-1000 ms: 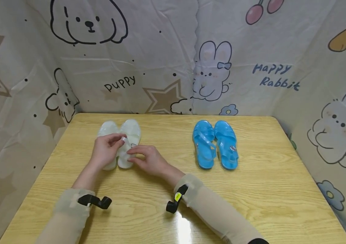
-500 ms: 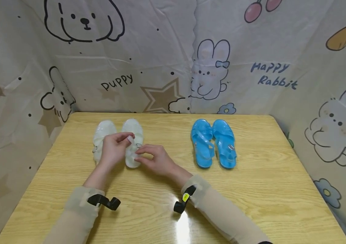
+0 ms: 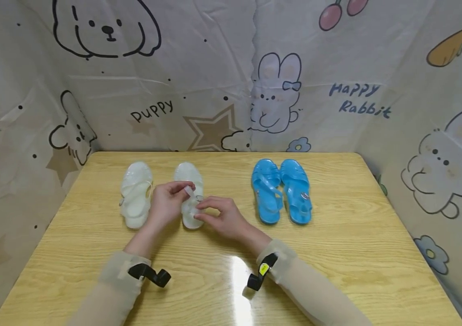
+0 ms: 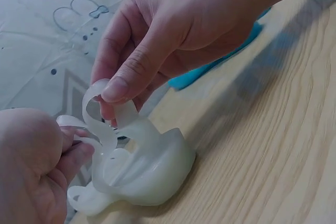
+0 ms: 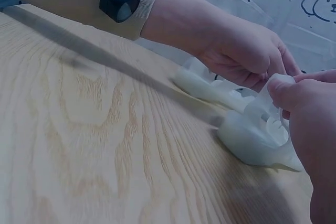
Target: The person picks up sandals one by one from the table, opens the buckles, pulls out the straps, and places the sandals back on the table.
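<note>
A pair of translucent white jelly sandals lies at the table's left. My left hand [image 3: 167,203] pinches a loose strap end of the inner white sandal [image 3: 189,172], raised a little above it. From the other side, my right hand [image 3: 224,217] pinches the strap near its small metal buckle with thumb and forefinger. In the left wrist view, the strap [image 4: 97,103] rises in a loop from the heel to the fingertips. The other white sandal [image 3: 135,215] stands apart to the left, partly behind my left wrist.
Two blue jelly sandals, a left one [image 3: 270,213] and a right one [image 3: 296,181], lie side by side right of my right hand. The wooden table [image 3: 336,253] ends at a printed cloth backdrop [image 3: 214,59] behind and at both sides.
Both hands have shifted right with the inner white sandal, widening the gap to the other white one. The grip on the strap stays the same. The head view has turned slightly right.
</note>
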Motion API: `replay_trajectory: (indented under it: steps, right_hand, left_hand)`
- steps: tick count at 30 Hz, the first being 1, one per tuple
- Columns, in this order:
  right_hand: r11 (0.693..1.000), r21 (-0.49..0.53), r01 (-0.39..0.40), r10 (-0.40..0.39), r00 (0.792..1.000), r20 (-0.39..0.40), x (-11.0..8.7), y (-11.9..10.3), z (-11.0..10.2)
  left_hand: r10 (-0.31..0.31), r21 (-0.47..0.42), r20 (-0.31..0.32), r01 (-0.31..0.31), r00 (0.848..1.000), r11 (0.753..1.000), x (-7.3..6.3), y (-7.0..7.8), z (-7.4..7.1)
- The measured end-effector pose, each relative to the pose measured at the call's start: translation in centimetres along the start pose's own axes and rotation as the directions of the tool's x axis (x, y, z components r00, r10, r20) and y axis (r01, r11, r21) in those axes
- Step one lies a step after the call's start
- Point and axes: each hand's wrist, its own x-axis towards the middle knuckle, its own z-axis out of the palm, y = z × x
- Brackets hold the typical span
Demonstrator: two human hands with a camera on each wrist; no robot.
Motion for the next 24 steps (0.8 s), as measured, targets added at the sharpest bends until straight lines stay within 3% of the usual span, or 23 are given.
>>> replay_trajectory:
  steps: [6, 15, 24]
  right_hand:
    - [1.000, 0.001, -0.024, 0.024, 1.000, 0.000, -1.1, -0.1, -1.2]
    - [1.000, 0.004, 0.012, -0.011, 1.000, -0.019, -2.8, -1.0, -2.5]
    - [1.000, -0.003, 0.026, -0.026, 0.999, -0.023, -4.5, -1.8, -3.9]
  left_hand:
    - [-0.004, -0.031, 0.028, 0.005, 1.000, 1.000, -0.4, 0.4, 1.4]
    - [-0.017, -0.099, 0.071, 0.024, 0.997, 0.995, -1.1, 0.8, 3.3]
    - [-0.014, -0.101, 0.127, 0.027, 0.992, 0.995, -2.1, 1.5, 4.9]
